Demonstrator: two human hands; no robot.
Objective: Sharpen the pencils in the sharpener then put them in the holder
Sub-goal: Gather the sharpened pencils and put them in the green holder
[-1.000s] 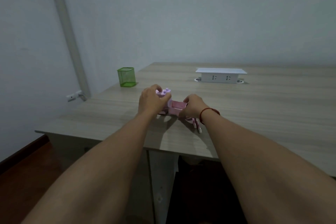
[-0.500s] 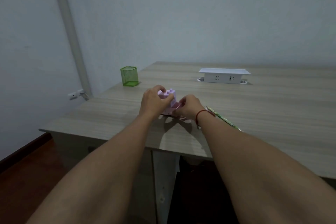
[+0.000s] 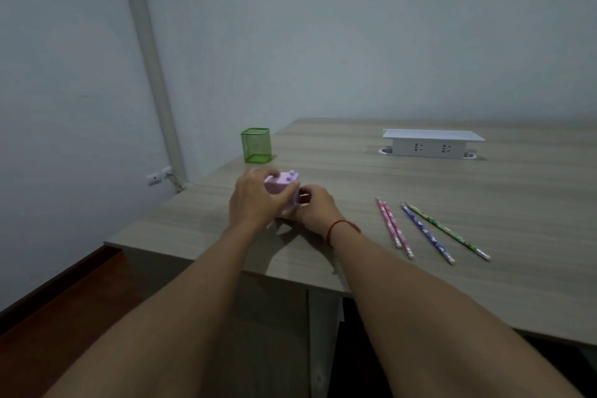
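On a pale wood-grain table (image 3: 420, 284), seen from the wearer's head, both bare hands met on a small pink plastic pencil sharpener (image 3: 280, 183) near the front-left edge. The left hand (image 3: 253, 203) gripped its body, with fingers over the top and the thumb wrapped across the near face. The right hand (image 3: 315, 208) had its fingers bunched and curled on the sharpener's right end. A second earlier a pink drawer stuck out of that end towards the right hand. It had since slid in until almost nothing showed, though the fingers hid the seam. That suggested the sharpener was being closed and readied, with no sharpening begun. Four patterned wooden pencils lay untouched at four o'clock from the sharpener: two pink ones (image 3: 392, 225) side by side, then a blue one (image 3: 426, 234), then a green one (image 3: 447, 231). The green mesh square holder (image 3: 256, 145) stood at eleven o'clock with no pencil showing in it. A white box of power sockets (image 3: 429, 146) sat at two o'clock.
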